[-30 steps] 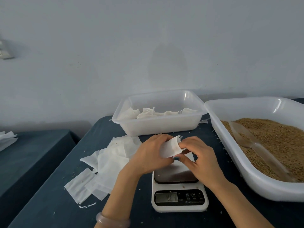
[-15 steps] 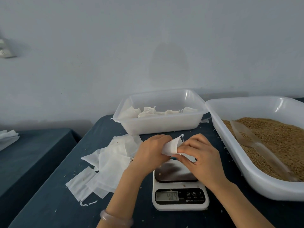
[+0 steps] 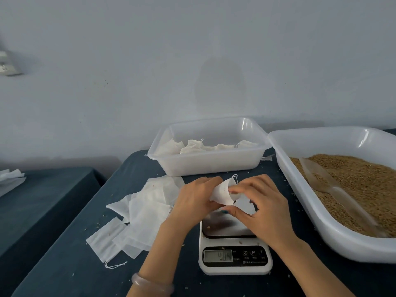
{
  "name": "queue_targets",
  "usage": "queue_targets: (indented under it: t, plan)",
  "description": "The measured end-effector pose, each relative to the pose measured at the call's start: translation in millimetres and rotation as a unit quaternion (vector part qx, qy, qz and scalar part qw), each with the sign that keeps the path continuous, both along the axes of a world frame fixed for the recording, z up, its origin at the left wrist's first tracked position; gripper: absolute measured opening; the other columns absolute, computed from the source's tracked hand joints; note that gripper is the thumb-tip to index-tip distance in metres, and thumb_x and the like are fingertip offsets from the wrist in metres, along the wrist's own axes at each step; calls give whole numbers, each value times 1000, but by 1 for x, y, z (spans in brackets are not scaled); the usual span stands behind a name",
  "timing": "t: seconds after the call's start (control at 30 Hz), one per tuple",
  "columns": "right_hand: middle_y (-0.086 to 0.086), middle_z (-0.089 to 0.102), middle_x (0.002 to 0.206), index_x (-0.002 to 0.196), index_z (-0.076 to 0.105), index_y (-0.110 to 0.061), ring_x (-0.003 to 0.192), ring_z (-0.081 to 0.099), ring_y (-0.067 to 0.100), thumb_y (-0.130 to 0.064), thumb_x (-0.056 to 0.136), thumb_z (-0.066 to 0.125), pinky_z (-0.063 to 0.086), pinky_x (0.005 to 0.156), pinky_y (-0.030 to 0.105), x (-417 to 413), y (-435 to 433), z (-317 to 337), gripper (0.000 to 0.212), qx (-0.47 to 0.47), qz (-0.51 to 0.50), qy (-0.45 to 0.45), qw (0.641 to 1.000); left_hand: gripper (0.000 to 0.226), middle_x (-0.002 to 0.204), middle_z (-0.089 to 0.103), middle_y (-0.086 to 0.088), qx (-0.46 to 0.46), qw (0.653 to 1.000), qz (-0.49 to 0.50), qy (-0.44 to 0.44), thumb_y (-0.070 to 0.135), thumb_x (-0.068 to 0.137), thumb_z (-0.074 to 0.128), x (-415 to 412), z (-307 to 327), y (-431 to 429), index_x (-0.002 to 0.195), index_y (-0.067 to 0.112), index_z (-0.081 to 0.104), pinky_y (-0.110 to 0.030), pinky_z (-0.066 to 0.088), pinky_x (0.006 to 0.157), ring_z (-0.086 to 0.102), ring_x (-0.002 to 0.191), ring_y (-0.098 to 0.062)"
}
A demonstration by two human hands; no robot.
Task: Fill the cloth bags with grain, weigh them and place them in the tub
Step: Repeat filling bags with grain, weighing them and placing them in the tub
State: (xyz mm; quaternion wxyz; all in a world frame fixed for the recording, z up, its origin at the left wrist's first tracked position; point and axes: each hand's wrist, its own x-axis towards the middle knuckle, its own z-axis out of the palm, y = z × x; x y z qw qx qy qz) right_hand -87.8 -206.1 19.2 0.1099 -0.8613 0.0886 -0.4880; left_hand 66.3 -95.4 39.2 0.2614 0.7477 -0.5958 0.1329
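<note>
Partway: filled bags (image 3: 205, 146) in tub (image 3: 214, 166) beyond, empties (image 3: 147, 213) left.
Left hand (image 3: 196, 199) and right hand (image 3: 264, 211) pinch one cloth bag (image 3: 221, 192) (seemingly unfilled).

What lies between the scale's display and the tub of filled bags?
Head view: the left hand and right hand pinching a cloth bag above the scale platform, short of the tub.

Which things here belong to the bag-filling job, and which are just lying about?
Job: small white cloth bag pinched by left hand and right hand; pile of empty white cloth bags; white digital scale; brown grain in large white tray; clear plastic scoop; clear plastic tub holding filled bags.
Lying about: white wall socket; white cloths on side table.
</note>
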Motion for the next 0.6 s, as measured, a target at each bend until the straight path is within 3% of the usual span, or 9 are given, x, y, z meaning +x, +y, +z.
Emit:
queue_targets:
  t: [0.1,0.17,0.23,0.37,0.43,0.5,0.6]
  plan:
    - [-15,59,99,101,63,-20,87,52,0,-41,90,57,39,70,9,-6,12,11,24,88,50,-66,993,33,82,61,5,-18,999,3,43,43,78,72,4,0,0,98,18,62,-36,44,61,54,76,-20]
    - [-16,58,98,101,60,-22,85,51,-1,-31,90,51,39,69,8,-8,18,19,17,100,23,-73,992,35,84,64,4,-33,997,6,74,47,78,72,6,-1,0,97,19,63,-38,47,65,56,79,-21]
    - [-16,58,99,102,58,-24,89,51,1,-28,88,49,40,70,10,-10,18,30,17,79,-33,-25,996,33,81,63,6,-36,995,22,91,46,78,76,8,-4,-2,94,20,61,-38,47,65,56,77,-20]
    - [-6,60,116,119,57,-23,112,48,15,-26,91,55,41,88,28,-22,-16,58,28,57,-124,146,980,34,76,58,14,-23,993,48,102,53,77,75,11,-9,-4,93,29,58,-26,40,60,50,73,-11]
    - [-1,55,128,129,51,-21,120,45,21,-31,95,52,41,92,34,-36,-46,71,36,79,-183,259,945,36,80,59,15,-11,993,46,108,55,78,74,13,-11,-3,99,31,59,-29,44,64,51,75,-12]
    - [6,52,130,131,47,-18,120,46,26,-42,98,46,43,92,38,-50,-75,83,40,121,-235,395,879,36,83,62,14,-3,992,52,116,54,78,74,15,-12,-3,102,31,60,-31,46,67,54,77,-12]
    - [4,57,95,110,52,-10,86,56,19,-42,103,36,44,68,28,-69,-111,98,37,177,-279,510,794,29,76,60,17,-14,990,54,131,52,76,75,19,-15,-2,88,36,54,-18,40,59,52,72,-5]
